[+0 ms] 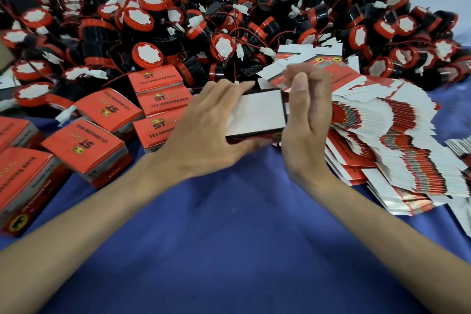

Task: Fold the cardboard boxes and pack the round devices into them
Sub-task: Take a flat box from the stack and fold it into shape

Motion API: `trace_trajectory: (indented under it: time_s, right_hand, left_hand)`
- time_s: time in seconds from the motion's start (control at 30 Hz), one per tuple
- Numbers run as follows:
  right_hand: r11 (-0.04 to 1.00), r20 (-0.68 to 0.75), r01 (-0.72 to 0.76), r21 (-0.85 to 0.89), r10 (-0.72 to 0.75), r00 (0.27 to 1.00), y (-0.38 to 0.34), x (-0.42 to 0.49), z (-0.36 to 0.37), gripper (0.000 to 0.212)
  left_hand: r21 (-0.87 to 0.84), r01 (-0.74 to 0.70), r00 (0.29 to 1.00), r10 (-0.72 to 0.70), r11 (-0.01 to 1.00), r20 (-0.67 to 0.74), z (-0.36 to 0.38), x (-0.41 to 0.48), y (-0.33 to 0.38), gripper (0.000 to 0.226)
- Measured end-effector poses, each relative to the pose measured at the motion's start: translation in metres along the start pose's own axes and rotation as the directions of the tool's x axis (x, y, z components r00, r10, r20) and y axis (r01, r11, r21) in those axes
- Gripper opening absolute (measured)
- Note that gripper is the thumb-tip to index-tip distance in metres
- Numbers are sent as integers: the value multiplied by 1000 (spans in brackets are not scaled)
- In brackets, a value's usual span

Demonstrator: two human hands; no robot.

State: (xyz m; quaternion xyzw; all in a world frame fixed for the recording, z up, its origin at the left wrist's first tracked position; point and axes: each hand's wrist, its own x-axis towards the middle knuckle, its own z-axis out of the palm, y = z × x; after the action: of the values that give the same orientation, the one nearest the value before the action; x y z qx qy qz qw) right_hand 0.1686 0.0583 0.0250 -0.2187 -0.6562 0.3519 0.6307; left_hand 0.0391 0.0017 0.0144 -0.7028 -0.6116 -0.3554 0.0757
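Observation:
Between my hands is a small cardboard box [257,115], its white inner flap facing me with dark edges. My left hand [204,122] grips its left side, fingers over the top and thumb underneath. My right hand [305,115] stands edge-on against the box's right end, fingers straight and upright, blurred at the tips. A big heap of round red-and-black devices [147,55] with red wires fills the back. A fanned stack of flat unfolded boxes [387,140] lies at the right.
Several folded red boxes [84,146] printed "12v reversing horn" sit at the left and centre-left. Blue cloth [229,224] covers the table in front of me. More flat boxes [458,145] show at the right edge.

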Motion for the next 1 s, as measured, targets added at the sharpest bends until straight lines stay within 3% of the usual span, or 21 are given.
trace_trajectory:
  time_s: [0.03, 0.07, 0.1, 0.13, 0.17, 0.2, 0.33, 0.4, 0.47, 0.53, 0.57, 0.63, 0.7, 0.73, 0.77, 0.8, 0.83, 0.87, 0.9, 0.97, 1.0]
  right_hand:
    - [999, -29, -7, -40, 6, 1000, 2, -1, 0, 24]
    - [998, -40, -21, -66, 18, 999, 2, -2, 0, 26]
    - [996, -48, -41, -80, 38, 998, 3, -6, 0, 29]
    - [992, -58, -75, -103, 69, 996, 4, -9, 0, 35]
    - [985, -54, -112, -135, 105, 993, 5, -12, 1, 42]
    - [979, -7, -146, -141, 146, 989, 7, -16, 0, 49]
    - [938, 269, -322, 128, 279, 922, 9, -15, 0, 44]
    - [984, 307, -175, -36, 177, 935, 12, -7, -4, 42]
    - [987, 389, -36, -156, 95, 916, 16, -2, -7, 42]
    - [992, 360, -128, 6, 117, 926, 17, 2, -6, 35]
    - [973, 257, -202, 113, 168, 952, 18, 7, -5, 29]
    - [839, 52, -405, 364, 416, 908, 24, 25, -3, 17]
    - [594, 136, -591, 546, 633, 762, 34, 47, 3, 19]
    - [544, 200, -653, 526, 668, 717, 38, 59, 9, 22]
    - [585, 236, -687, 431, 662, 712, 43, 69, 18, 24]
    - [730, 241, -656, 193, 613, 753, 50, 80, 27, 31]
    - [863, 280, -462, -202, 504, 817, 58, 89, 34, 43]
    - [826, 393, -179, -534, 430, 813, 66, 95, 39, 56]
    - [697, 492, 59, -714, 441, 750, 74, 98, 44, 64]
    - [546, 548, 233, -805, 533, 644, 86, 95, 48, 69]
    - [525, 555, 279, -804, 495, 668, 92, 91, 49, 68]
  left_hand:
    - [-66, 55, 998, -58, 996, -36, 1, -1, 1, 71]
    - [-260, 153, 981, -179, 954, -79, 2, -2, 4, 60]
    - [-538, 222, 942, -322, 813, -99, 2, -1, 8, 47]
    - [-772, 232, 893, -444, 592, -73, 6, 0, 9, 41]
    - [-892, 202, 862, -505, 405, -34, 9, -1, 9, 44]
    - [-932, 177, 860, -509, 315, -9, 14, -3, 11, 51]
    - [-889, 231, 925, -374, 394, 75, 24, -15, 18, 57]
    - [-876, 261, 878, -476, 406, 40, 18, -11, 9, 69]
    - [-815, 297, 832, -553, 497, -35, 13, -6, 3, 83]
    - [-722, 359, 828, -558, 592, -46, 16, -7, 1, 86]
    - [-654, 407, 831, -556, 638, -26, 20, -8, 3, 84]
    - [-542, 490, 815, -580, 683, 6, 27, -12, 6, 76]
    - [-537, 525, 781, -625, 661, -7, 29, -13, 4, 59]
    - [-557, 523, 772, -636, 645, -11, 28, -13, 4, 51]
    - [-568, 521, 770, -638, 638, -11, 27, -14, 4, 43]
    - [-569, 521, 769, -639, 636, -10, 27, -15, 4, 37]
    - [-575, 519, 765, -644, 632, -16, 27, -16, 3, 32]
    - [-591, 517, 755, -655, 619, -25, 28, -17, 2, 29]
    - [-613, 511, 744, -667, 602, -35, 28, -17, 2, 32]
    - [-652, 496, 725, -686, 573, -51, 27, -16, 1, 47]
    - [-664, 494, 715, -697, 560, -55, 27, -16, 1, 52]
